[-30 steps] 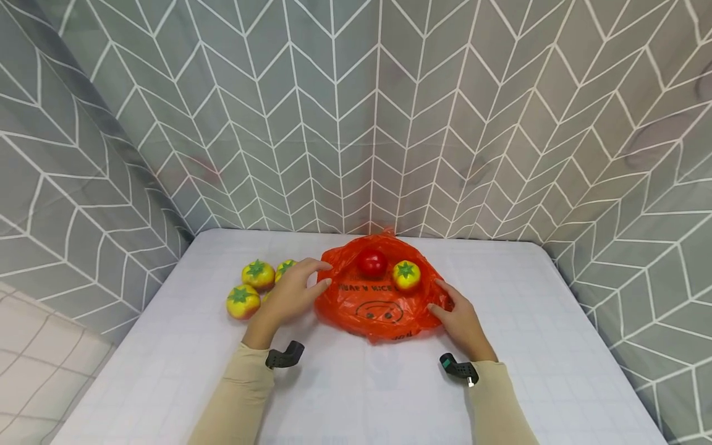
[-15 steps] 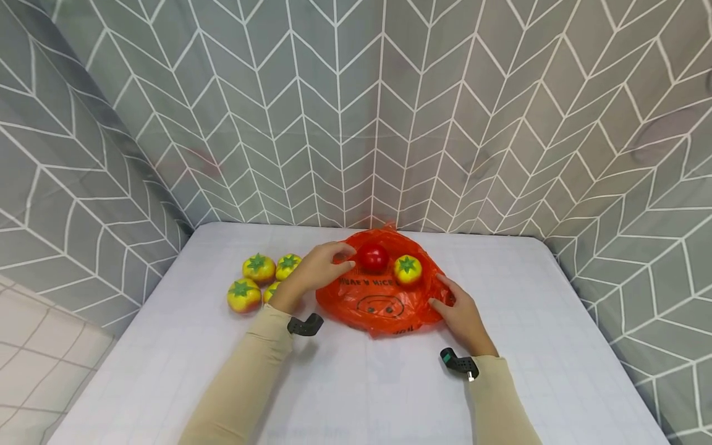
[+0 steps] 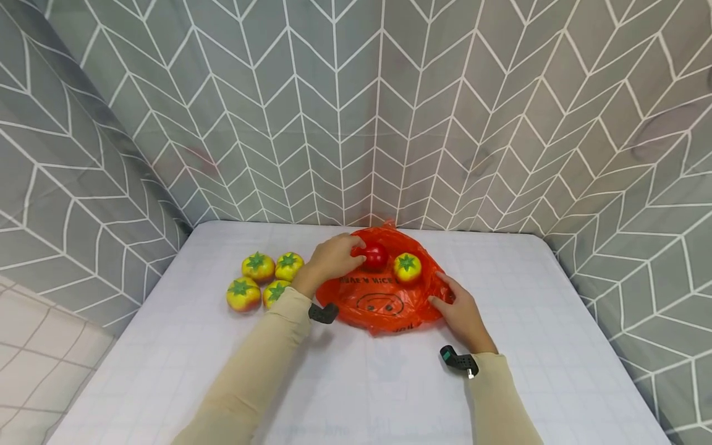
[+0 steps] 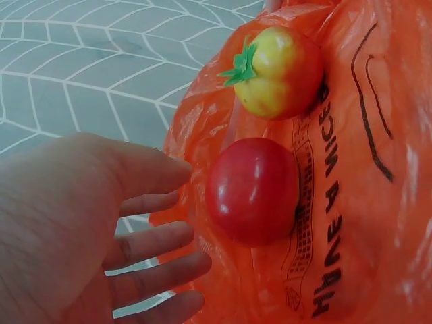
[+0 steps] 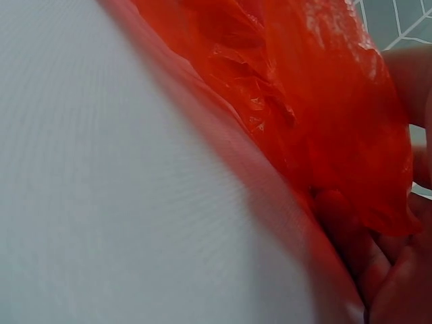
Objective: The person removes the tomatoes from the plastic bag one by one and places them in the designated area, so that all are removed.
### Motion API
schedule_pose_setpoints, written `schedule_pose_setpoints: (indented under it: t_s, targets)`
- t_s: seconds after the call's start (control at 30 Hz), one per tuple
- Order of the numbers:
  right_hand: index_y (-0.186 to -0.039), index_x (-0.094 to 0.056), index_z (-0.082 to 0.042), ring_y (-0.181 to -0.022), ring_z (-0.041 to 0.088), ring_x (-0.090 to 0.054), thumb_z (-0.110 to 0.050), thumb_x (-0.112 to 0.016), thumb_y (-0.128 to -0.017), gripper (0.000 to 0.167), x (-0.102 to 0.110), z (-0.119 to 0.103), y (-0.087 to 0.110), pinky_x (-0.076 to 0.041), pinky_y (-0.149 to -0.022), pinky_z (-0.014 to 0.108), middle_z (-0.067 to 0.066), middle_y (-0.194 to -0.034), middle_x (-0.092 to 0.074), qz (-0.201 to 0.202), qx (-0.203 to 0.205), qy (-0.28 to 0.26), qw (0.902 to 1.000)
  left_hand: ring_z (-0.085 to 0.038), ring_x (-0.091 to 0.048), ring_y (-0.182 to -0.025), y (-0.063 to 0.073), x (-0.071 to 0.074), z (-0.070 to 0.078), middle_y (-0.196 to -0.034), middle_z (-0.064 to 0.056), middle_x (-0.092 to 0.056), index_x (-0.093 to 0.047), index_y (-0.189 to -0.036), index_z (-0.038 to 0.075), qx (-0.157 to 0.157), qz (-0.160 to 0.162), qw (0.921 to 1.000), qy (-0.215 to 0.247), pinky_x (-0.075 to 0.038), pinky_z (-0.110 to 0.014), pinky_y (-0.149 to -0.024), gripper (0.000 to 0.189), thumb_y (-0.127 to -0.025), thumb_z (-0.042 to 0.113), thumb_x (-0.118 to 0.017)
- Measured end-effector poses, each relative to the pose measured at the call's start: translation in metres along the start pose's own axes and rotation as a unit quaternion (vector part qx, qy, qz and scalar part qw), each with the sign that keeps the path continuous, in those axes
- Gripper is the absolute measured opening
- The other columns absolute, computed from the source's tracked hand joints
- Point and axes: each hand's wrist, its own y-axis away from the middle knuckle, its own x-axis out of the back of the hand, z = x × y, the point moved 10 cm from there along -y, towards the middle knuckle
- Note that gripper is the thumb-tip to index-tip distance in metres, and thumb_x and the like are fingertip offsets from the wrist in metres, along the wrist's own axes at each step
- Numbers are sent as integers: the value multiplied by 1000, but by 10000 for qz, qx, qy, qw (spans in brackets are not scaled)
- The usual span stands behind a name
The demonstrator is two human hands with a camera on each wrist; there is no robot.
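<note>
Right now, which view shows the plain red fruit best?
Left wrist: the plain red fruit appears large there, with nothing in front of it. The head view shows it smaller, beside the left hand. The right wrist view doesn't show it.

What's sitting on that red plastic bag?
On the red bag lie a round red fruit and a yellow-red fruit with green leaves. The bag's surface directly beneath both is covered.

Translucent red plastic bag (image 4: 364, 256), cropped by left wrist view's right edge; near-rim lettering (image 3: 403, 328) illegible. Round glossy red fruit (image 3: 376, 256), partly hidden by bare left hand (image 3: 334, 255) in head view. Bare right hand (image 3: 466, 318), cropped in right wrist view. Round yellow-and-red fruit (image 3: 273, 293), partly behind beige fabric sleeve (image 3: 250, 377), cut off below.
</note>
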Motion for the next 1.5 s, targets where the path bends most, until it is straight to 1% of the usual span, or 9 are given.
schedule_pose_setpoints:
  t_s: [0.13,0.27,0.4,0.57,0.7,0.9,1.07,1.33,1.5]
  targets:
    - [-154,-40,-16,-144,40,-30,-27,-64,-96,63,1,0,-1,-30,-113,60,16,-157,-37,53,42,24,10000,-21,-59,-113,-8,-4,10,-122,-1,-65,-67,-123,17,-194,-71,9998,74,-50,-45,-97,33,-95,34,-66]
    - [-154,-41,-16,-144,40,-30,-25,-64,-96,63,3,-1,-3,-29,-113,61,16,-156,-37,107,107,25,9999,-20,-58,-113,-16,-7,23,-121,-2,-65,-67,-123,14,-511,-212,9979,333,-48,-41,-100,34,-95,33,-68]
    - [-153,-42,-18,-144,39,-31,-25,-64,-96,62,1,0,-4,-30,-113,60,15,-156,-38,71,93,1,9999,-18,-55,-118,-21,-11,34,-123,-2,-64,-66,-126,12,-825,-287,9951,457,-44,-36,-105,37,-95,32,-69]
    - [-154,-41,-18,-144,39,-30,-25,-64,-96,62,-1,1,-4,-31,-113,59,15,-157,-37,22,46,-48,10000,-18,-51,-124,-25,-22,44,-128,0,-61,-64,-130,12,-1098,-312,9914,640,-39,-35,-110,41,-95,33,-70]
    - [-154,-41,-17,-144,39,-30,-24,-64,-96,62,-1,0,-4,-29,-114,59,15,-156,-38,24,73,-68,9999,-19,-50,-124,-28,-31,53,-130,-3,-61,-62,-132,10,-1270,-403,9887,694,-40,-35,-110,47,-93,35,-72]
    - [-154,-41,-15,-144,40,-30,-23,-64,-96,63,-1,-2,-2,-27,-115,60,17,-156,-38,15,67,-24,10000,-16,-48,-125,-30,-43,59,-132,1,-59,-61,-134,16,-1218,-609,9892,550,-41,-36,-110,49,-92,40,-72]
    - [-154,-40,-17,-144,39,-30,-26,-64,-96,63,-1,0,-2,-29,-113,59,15,-156,-37,16,14,-41,10000,-15,-48,-123,-29,-48,64,-130,2,-60,-61,-134,16,-1347,-625,9876,511,-43,-34,-107,52,-90,40,-74]
    - [-154,-41,-18,-144,38,-31,-25,-64,-96,63,-5,3,-2,-31,-112,58,14,-156,-38,-23,-13,-113,9999,-21,-44,-131,-27,-57,65,-136,2,-57,-58,-139,19,-1228,-795,9888,290,-38,-39,-112,59,-89,43,-75]
    - [-152,-43,-15,-143,38,-34,-22,-65,-95,62,0,-2,0,-29,-114,58,16,-154,-42,149,245,-66,9996,-21,-44,-132,-31,-58,72,-136,2,-58,-58,-139,19,-1319,-783,9881,88,-30,-41,-116,59,-89,45,-74]
